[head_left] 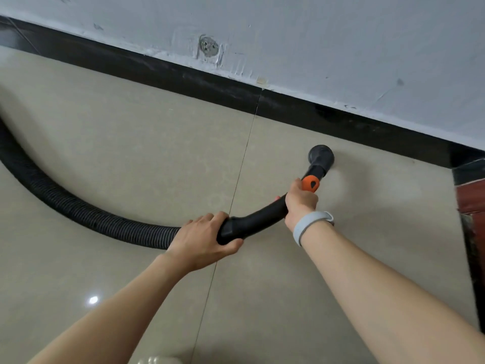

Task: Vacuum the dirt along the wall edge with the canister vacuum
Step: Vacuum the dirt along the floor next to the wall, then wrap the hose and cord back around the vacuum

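A black ribbed vacuum hose (65,206) curves in from the left across the beige tile floor and ends in a smooth black curved handle tube (258,216). My left hand (204,239) grips the cuff where hose meets tube. My right hand (300,199) holds the tube farther up, just below an orange collar (310,183). The round black nozzle (320,155) rests on the floor a short way from the black baseboard (210,82). The canister is out of view.
A scuffed white wall (315,48) with a patched hole (208,46) rises above the baseboard. A dark red and black door frame (471,206) stands at the right edge. A tile joint (236,185) runs down the floor. A grey band is on my right wrist.
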